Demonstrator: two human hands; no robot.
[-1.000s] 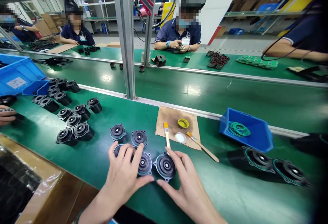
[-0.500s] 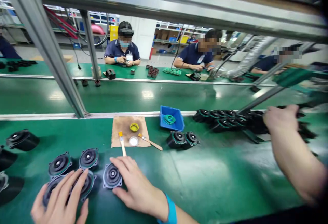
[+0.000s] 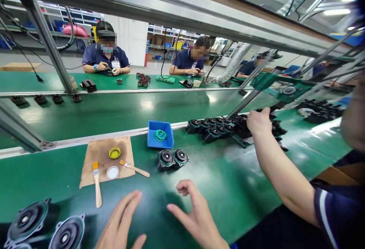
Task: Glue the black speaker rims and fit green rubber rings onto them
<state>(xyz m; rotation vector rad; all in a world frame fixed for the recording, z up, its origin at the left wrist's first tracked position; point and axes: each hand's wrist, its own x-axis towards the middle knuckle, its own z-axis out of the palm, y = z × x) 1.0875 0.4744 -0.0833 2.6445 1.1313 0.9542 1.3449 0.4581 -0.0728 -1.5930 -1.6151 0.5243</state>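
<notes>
My left hand (image 3: 121, 222) is over the green bench at the lower middle, its fingers stretched out and holding nothing. To its right, my right hand (image 3: 198, 216) is also empty, thumb and fingers apart. Just beyond the right hand, two black round motor housings (image 3: 165, 158) with green rings stand side by side. More such housings, one of them a grey-rimmed housing (image 3: 68, 233), sit at the lower left, partly cut off by the frame. A blue bin (image 3: 151, 138) behind the pair holds green rubber rings (image 3: 159, 135).
A stained cardboard sheet (image 3: 98, 150) carries a yellow-filled lid (image 3: 115, 153), a white disc (image 3: 112, 172) and two brushes (image 3: 97, 188). At right, a co-worker's arm (image 3: 276, 161) reaches to a cluster of housings (image 3: 212, 133). Metal frame bars cross above; people sit across the conveyor.
My view has swung to the right. Both hands have left the housings they were touching at the left and now hover empty over the bench. The co-worker's arm still reaches toward the cluster.
</notes>
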